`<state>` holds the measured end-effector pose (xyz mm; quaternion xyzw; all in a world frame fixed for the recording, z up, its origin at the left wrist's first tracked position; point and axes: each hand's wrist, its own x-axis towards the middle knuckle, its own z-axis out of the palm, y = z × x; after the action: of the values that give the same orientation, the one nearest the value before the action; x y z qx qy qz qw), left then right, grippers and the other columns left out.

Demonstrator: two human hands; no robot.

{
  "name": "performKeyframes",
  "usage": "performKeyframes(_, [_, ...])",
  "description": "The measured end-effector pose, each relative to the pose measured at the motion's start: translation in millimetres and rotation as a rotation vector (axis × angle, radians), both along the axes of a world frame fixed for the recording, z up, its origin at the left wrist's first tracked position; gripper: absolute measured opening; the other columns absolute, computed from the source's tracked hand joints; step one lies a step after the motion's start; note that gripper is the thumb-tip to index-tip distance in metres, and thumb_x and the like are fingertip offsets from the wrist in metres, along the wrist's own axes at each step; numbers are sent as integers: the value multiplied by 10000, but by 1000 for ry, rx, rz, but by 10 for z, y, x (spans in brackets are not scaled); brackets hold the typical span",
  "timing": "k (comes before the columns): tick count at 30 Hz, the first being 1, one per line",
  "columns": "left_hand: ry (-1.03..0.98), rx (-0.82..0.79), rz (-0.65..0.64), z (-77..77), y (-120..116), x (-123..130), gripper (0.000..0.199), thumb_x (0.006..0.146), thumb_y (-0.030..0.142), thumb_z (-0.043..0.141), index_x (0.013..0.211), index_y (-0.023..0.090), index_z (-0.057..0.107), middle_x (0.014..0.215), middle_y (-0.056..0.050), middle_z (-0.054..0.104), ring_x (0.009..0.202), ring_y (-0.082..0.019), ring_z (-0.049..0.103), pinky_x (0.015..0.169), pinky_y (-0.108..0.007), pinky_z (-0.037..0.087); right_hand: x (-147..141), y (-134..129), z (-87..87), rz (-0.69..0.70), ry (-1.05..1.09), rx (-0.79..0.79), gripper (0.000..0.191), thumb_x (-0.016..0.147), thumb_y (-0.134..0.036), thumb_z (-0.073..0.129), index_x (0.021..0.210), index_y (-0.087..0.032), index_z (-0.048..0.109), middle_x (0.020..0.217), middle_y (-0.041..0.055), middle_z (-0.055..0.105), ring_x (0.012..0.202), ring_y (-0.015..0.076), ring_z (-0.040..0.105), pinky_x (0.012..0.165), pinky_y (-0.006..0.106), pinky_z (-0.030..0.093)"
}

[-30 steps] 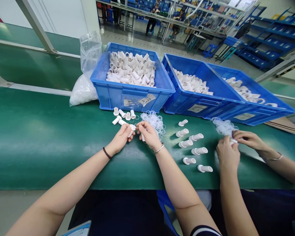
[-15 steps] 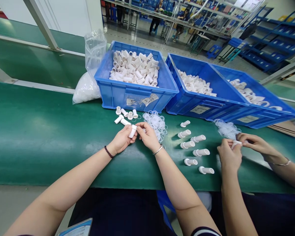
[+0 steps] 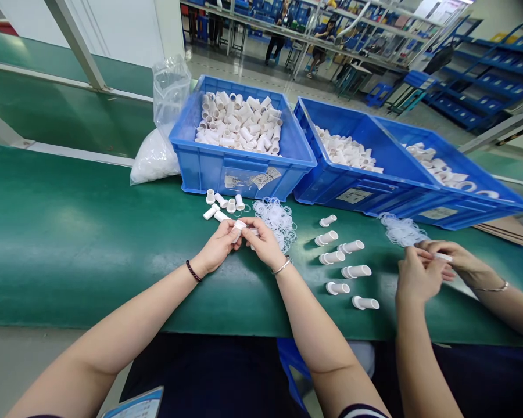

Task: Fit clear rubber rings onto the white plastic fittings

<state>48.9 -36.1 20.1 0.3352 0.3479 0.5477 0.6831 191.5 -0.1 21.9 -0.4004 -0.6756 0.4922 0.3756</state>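
Both my hands meet over the green table [image 3: 113,255], around a white plastic fitting [image 3: 239,225]. My left hand [image 3: 219,247] is closed on the fitting from the left. From the right, the fingertips of my right hand [image 3: 264,241] press on the same fitting; part of another white piece shows under these fingers. Several loose white fittings [image 3: 231,205] lie just beyond my hands. A pile of thin clear rings [image 3: 276,219] sits behind my right hand. Several white fittings with collars [image 3: 332,257] stand to the right of my right arm.
Three blue bins of white fittings [image 3: 244,168] line the table's back, with a clear plastic bag [image 3: 157,157] at their left. A co-worker's hands [image 3: 422,273] hold a white piece at the right, near another ring pile [image 3: 401,230].
My fingers have closed further over the fitting, which has turned and now shows mainly its top end. The co-worker's hands have shifted right with their piece.
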Motion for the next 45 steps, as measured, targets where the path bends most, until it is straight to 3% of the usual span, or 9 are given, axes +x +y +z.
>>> performKeyframes(9, [-188,-33,-131,26,8,-62,157,853,280,573,930,153,520,758,-13,533,659,-96,510,595,-221,397,7,12,-31,67,212,-202,320,833,-412,587,1087,-218,601,773,-10,567,656,94,543,593,217,473])
performKeyframes(14, [-149,-39,-82,42,16,-55,236,820,290,627,1005,179,533,838,-12,566,717,-91,540,661,-223,432,-27,0,-53,21,225,-207,382,827,-390,566,1169,-232,503,1039,32,568,760,112,564,684,260,514])
performKeyframes(18, [-85,3,15,52,17,-31,459,772,269,671,1185,281,471,1008,0,578,893,-112,569,807,-258,461,-56,-61,-14,-116,110,34,457,830,-350,544,1242,-221,397,1254,91,459,1005,169,539,869,340,497])
performKeyframes(21, [-1,49,37,13,-3,8,459,731,271,707,1123,256,467,1015,-5,579,924,-126,569,859,-285,455,-106,-158,38,-166,-57,279,504,870,-367,497,1313,-193,329,1319,135,397,1158,208,466,991,396,429])
performKeyframes(27, [165,77,134,-63,-42,69,459,682,241,738,1046,227,459,899,18,578,744,-96,554,709,-241,467,-230,-335,77,-60,-257,514,650,898,-404,456,1428,-177,156,1482,150,224,1408,235,179,1133,453,252])
performKeyframes(30, [13,-24,149,-21,3,22,480,674,213,739,1087,220,493,934,1,603,764,-101,583,723,-251,491,-203,-338,114,-24,-284,559,611,877,-391,517,1404,-208,268,1503,127,212,1405,249,193,1121,474,269])
performKeyframes(34, [-238,-142,145,36,93,-89,293,739,157,675,1010,186,568,896,4,616,750,-82,600,664,-189,504,-133,-269,160,64,-493,770,262,895,-305,520,1148,-297,590,1407,37,419,1318,235,334,1083,458,316])
performKeyframes(39, [-403,-252,117,35,136,-139,99,824,102,549,891,147,606,788,13,620,661,-49,583,567,-131,486,-109,-194,98,79,-703,997,301,922,-181,465,1152,-313,606,1335,20,519,1230,220,410,983,423,400])
performKeyframes(45, [-389,-238,-105,84,56,-138,181,885,290,492,928,158,610,851,-32,659,733,-134,637,702,-283,549,-103,-139,76,-17,-636,1059,315,915,-134,461,1178,-230,605,1186,62,604,1125,182,484,956,324,456])
